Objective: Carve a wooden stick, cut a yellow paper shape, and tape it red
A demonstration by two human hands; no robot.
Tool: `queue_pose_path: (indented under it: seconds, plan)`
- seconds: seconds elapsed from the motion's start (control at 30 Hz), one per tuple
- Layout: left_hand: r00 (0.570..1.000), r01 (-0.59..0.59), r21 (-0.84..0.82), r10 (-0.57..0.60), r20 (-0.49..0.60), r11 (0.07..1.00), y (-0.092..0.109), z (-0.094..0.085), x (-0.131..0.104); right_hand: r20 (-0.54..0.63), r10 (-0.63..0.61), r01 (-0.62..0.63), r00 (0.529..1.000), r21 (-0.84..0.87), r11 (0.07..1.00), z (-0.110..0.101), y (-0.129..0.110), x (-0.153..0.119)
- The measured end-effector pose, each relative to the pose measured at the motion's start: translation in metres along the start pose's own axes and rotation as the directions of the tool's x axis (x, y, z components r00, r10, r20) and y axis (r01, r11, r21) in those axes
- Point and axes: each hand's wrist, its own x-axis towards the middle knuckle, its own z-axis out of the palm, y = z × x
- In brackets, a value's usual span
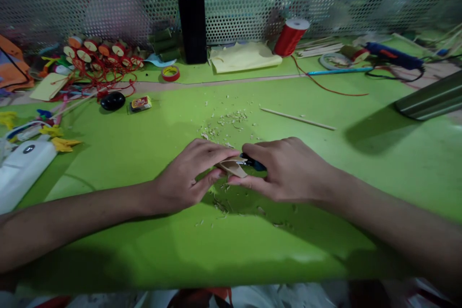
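At the middle of the table, my left hand [191,173] grips a small tan piece with a hollow, bent shape [234,167] between thumb and fingers. I cannot tell whether it is bamboo, wood or card. My right hand [285,168] is closed round the dark blue handle of a small knife [257,162]; its short metal blade touches the upper right edge of the tan piece. The right thumb presses on the lower side of that piece. Pale shavings [233,118] lie scattered on the green table [162,255] behind and below my hands.
Behind my hands lie a thin wooden stick [298,119], a matchbox [140,104] and a black oval object [112,101]. Farther back stand a black phone [192,29] and a red thread spool [290,37]. A metal cylinder [433,96] is at right, a white power strip [27,171] at left.
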Motion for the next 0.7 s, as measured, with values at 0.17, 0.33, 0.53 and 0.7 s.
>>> queue_pose_path:
  seconds: [0.17,0.33,0.53,0.7]
  plan:
    - [1.000,-0.028,0.005,0.028,-0.011,1.000,0.0009,-0.0004,0.0007,0.048,0.010,-0.010,0.999,0.009,1.000,-0.0019,-0.0002,0.0001]
    - [0.999,-0.046,0.039,0.046,-0.006,0.998,0.0012,-0.0001,0.0014,0.068,0.002,-0.005,0.998,0.050,0.999,-0.0026,0.0010,0.0015]
    - [0.998,-0.053,0.050,0.054,-0.014,0.997,0.0015,-0.0010,0.0014,0.093,-0.005,-0.005,0.996,0.107,0.994,-0.0039,0.0021,0.0007]
    - [0.998,-0.055,0.070,0.056,-0.013,0.996,0.0036,-0.0025,0.0024,0.101,0.001,-0.014,0.995,0.129,0.992,-0.0044,0.0017,0.0000]
